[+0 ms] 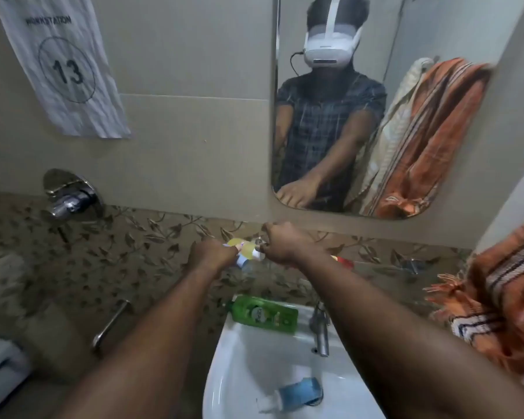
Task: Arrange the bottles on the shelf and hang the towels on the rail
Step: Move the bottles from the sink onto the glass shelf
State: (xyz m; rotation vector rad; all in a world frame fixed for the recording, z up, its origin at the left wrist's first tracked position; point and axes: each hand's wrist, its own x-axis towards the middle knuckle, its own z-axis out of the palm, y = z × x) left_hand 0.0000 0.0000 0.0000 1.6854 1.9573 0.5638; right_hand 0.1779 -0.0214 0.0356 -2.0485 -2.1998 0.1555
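Under the mirror [466, 40], at the height of the glass shelf [390, 266], both hands meet on a small yellow and white bottle [247, 251]. The left hand [214, 255] has its fingers curled around the body of it, and the right hand [285, 243] is closed on its other end. A red thing [344, 262] lies on the shelf already. I judge the task is partly done. Two bottles are not yet placed: a green bottle [263, 316] lies on its side on the back edge of the sink [230, 358], and a blue bottle [297, 394] lies inside the basin. An orange striped towel [502, 297] hangs at the right, but the rail itself I cannot see.
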